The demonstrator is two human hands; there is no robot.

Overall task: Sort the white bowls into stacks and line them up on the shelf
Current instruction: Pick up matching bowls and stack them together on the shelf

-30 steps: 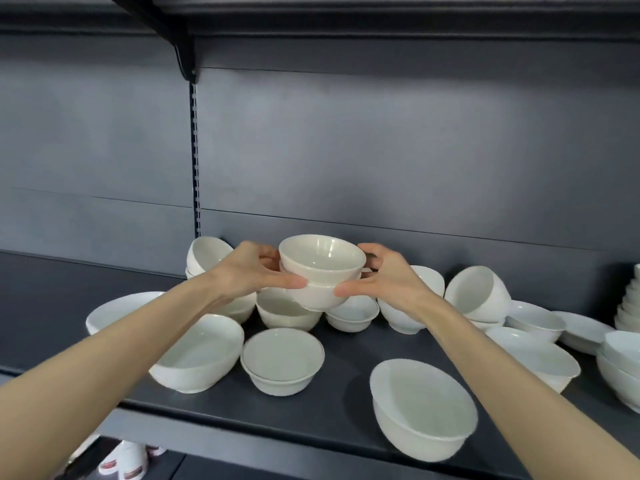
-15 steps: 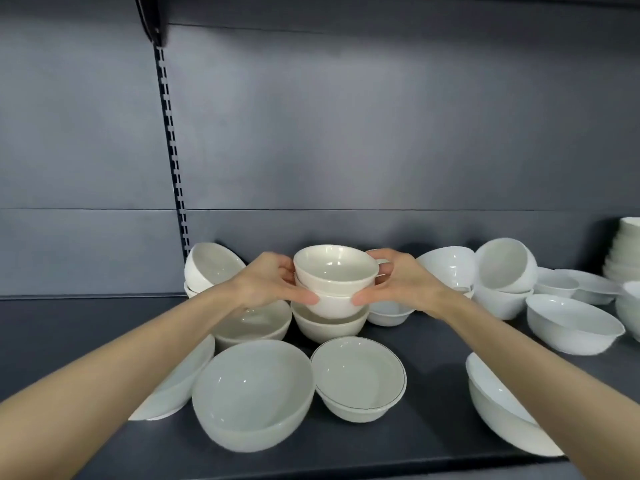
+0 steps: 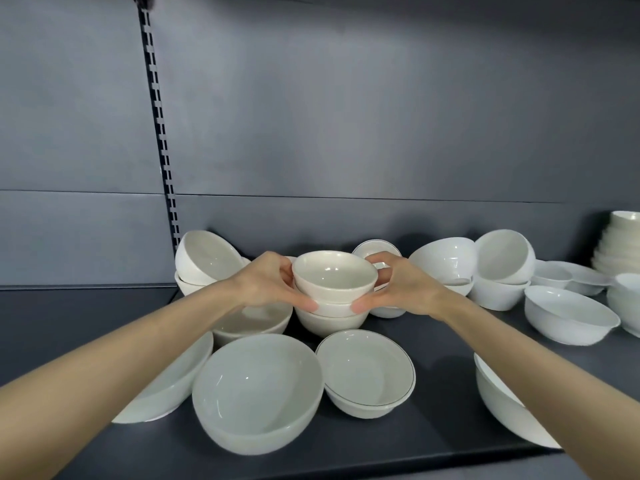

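Both hands hold a small stack of cream bowls [image 3: 334, 277] at the middle of the dark shelf [image 3: 440, 344]. My left hand [image 3: 266, 285] grips the stack's left side, thumb under the top bowl. My right hand [image 3: 398, 285] grips its right side the same way. The held bowls sit in a wider cream bowl [image 3: 329, 322] that stands on the shelf. In front lie a large pale bowl [image 3: 256, 393] and a rimmed bowl with a thin dark line [image 3: 365, 372].
Loose white bowls crowd the shelf: tilted ones at back left [image 3: 204, 258] and back right [image 3: 502, 259], a wide one at right [image 3: 568, 313], a tall stack at the far right edge [image 3: 620, 244]. A slotted upright [image 3: 159, 126] runs up the back panel.
The view has shifted down and left. Both hands have lowered the held bowls slightly toward the wider bowl beneath; the grip is unchanged.
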